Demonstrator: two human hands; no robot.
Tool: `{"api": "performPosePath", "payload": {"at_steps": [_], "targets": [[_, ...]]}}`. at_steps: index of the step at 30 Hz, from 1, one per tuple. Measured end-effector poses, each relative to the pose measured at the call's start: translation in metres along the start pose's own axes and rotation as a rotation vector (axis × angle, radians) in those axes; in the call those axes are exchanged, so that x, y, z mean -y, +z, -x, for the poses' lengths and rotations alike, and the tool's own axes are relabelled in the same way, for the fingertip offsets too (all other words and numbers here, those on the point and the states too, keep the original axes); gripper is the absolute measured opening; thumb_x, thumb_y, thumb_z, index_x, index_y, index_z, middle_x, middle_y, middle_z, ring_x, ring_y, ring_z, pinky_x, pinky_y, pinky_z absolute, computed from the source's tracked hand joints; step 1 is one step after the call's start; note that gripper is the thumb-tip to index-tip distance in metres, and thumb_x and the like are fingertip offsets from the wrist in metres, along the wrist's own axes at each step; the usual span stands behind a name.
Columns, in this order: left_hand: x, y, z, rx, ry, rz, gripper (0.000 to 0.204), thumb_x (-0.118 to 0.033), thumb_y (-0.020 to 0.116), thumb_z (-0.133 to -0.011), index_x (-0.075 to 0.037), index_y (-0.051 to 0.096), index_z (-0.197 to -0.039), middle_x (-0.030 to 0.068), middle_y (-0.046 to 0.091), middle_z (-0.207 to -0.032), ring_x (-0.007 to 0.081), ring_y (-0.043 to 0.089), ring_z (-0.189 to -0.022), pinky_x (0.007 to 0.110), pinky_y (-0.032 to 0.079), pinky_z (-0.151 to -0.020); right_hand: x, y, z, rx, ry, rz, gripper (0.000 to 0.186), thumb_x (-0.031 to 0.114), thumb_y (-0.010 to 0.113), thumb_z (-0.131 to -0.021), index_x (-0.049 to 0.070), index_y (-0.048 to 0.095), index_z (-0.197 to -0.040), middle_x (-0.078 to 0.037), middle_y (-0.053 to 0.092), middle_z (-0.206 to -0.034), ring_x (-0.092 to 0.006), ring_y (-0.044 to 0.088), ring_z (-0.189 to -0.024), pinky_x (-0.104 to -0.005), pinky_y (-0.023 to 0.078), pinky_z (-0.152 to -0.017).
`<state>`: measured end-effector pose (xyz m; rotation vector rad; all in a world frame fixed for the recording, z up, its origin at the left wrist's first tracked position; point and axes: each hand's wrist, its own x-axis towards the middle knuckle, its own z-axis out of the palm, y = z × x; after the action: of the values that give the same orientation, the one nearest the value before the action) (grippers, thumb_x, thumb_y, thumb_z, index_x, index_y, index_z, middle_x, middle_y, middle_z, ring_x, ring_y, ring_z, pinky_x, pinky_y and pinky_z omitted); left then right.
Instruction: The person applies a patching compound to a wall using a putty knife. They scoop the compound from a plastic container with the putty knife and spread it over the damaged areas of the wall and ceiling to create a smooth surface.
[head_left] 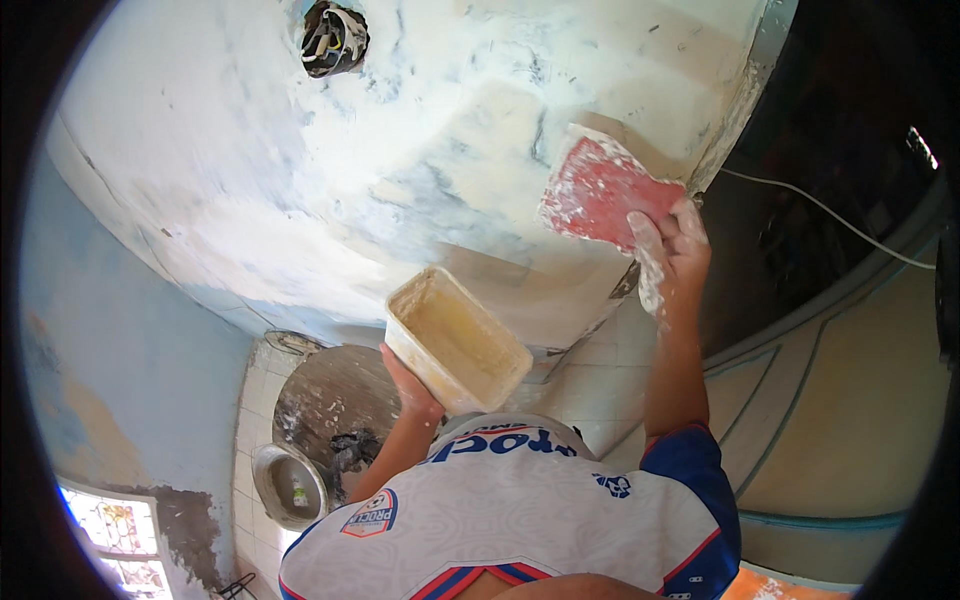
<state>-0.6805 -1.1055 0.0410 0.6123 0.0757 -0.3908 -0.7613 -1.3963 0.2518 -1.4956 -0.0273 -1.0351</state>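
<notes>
White, grey-patched plaster wall [430,130] up top. Below: cream rect. plastic tub [428,368], L hand's [410,388] grip clamped on its side, mouth up, prob. for easy reach. Red, white-smeared flat spreader [600,195] nr wall's R edge; R hand [680,245] clamps one end, prob. leaving broad face free.

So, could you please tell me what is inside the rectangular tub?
A pale, yellowish coating shows inside the tub; its inner side nearest the left hand is mostly hidden by its own wall.
</notes>
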Motion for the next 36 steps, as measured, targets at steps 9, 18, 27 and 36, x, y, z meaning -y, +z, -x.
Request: {"api": "performPosePath", "payload": {"at_steps": [9, 18, 27, 36], "targets": [[0.001, -0.006, 0.010, -0.050, -0.060, -0.018, 0.077, -0.070, 0.018, -0.101, -0.017, 0.036, -0.154, 0.0088, 0.044, -0.153, 0.0316, 0.045, -0.139, 0.047, 0.039, -0.114, 0.022, 0.039, -0.041, 0.016, -0.025, 0.078, 0.024, 0.008, 0.068, -0.095, -0.003, 0.060, -0.115, -0.009, 0.073, -0.097, -0.0042, 0.059, -0.078, -0.0210, 0.049, -0.068], [-0.004, 0.002, 0.016, -0.053, -0.090, 0.018, 0.078, -0.071, 0.018, -0.100, -0.018, 0.036, -0.155, 0.0094, 0.045, -0.153, 0.0328, 0.044, -0.139, 0.048, 0.038, -0.115, 0.015, 0.037, -0.038, -0.001, -0.119, 0.277, 0.026, 0.010, 0.071, -0.094, -0.003, 0.062, -0.115, -0.005, 0.072, -0.088, -0.0036, 0.054, -0.069, -0.0224, 0.045, -0.060], [-0.008, -0.007, 0.016, -0.053, -0.031, -0.032, 0.079, -0.071, 0.020, -0.101, -0.016, 0.036, -0.155, 0.0096, 0.044, -0.154, 0.0316, 0.044, -0.139, 0.046, 0.038, -0.115, 0.031, 0.035, -0.047, -0.068, -0.168, 0.272, 0.030, 0.007, 0.071, -0.094, -0.005, 0.062, -0.119, -0.007, 0.072, -0.093, -0.0057, 0.059, -0.081, -0.0216, 0.048, -0.072], [-0.004, -0.025, 0.012, -0.040, -0.043, 0.030, 0.078, -0.070, 0.019, -0.101, -0.016, 0.035, -0.155, 0.0092, 0.044, -0.154, 0.0312, 0.043, -0.140, 0.046, 0.037, -0.115, 0.034, 0.028, -0.059, -0.020, -0.231, 0.497, 0.030, 0.014, 0.072, -0.094, -0.004, 0.065, -0.117, -0.007, 0.072, -0.095, -0.0092, 0.062, -0.079, -0.0230, 0.049, -0.070]]}}
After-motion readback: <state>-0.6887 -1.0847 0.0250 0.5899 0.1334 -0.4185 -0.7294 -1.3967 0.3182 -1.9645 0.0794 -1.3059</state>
